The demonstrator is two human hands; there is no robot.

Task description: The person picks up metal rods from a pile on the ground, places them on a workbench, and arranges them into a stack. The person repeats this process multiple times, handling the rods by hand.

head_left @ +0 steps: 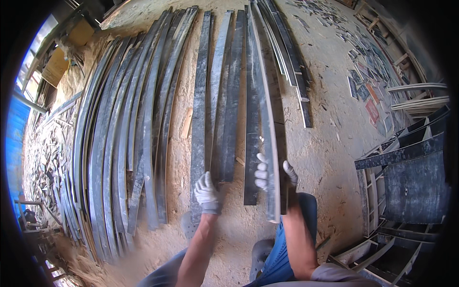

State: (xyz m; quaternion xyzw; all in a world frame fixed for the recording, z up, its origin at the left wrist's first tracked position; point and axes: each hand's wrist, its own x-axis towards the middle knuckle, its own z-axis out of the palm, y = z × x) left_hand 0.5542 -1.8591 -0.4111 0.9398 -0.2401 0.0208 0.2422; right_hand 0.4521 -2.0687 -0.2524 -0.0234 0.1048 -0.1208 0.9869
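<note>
My right hand (262, 173), in a whitish work glove, grips a long dark plank (270, 124) that stands on edge. The fingers wrap its left side and the thumb shows on the right; the near end hangs past the hand. My left hand (207, 190), gloved alike, has its fingers curled over the near part of a flat dark plank (199, 124). Whether it touches that plank or holds anything is hidden. Between the hands lie a greyish plank (220, 62) and a darker plank (232, 105). Another dark plank (251, 158) lies just left of the gripped one.
Many long dark planks (112, 119) lie side by side on the left. Narrower strips (291, 57) rest at the far right of the middle. Scrap pieces (375, 71) are scattered farther right, beside a dark panelled frame (411, 186). Dusty floor (330, 158) shows between.
</note>
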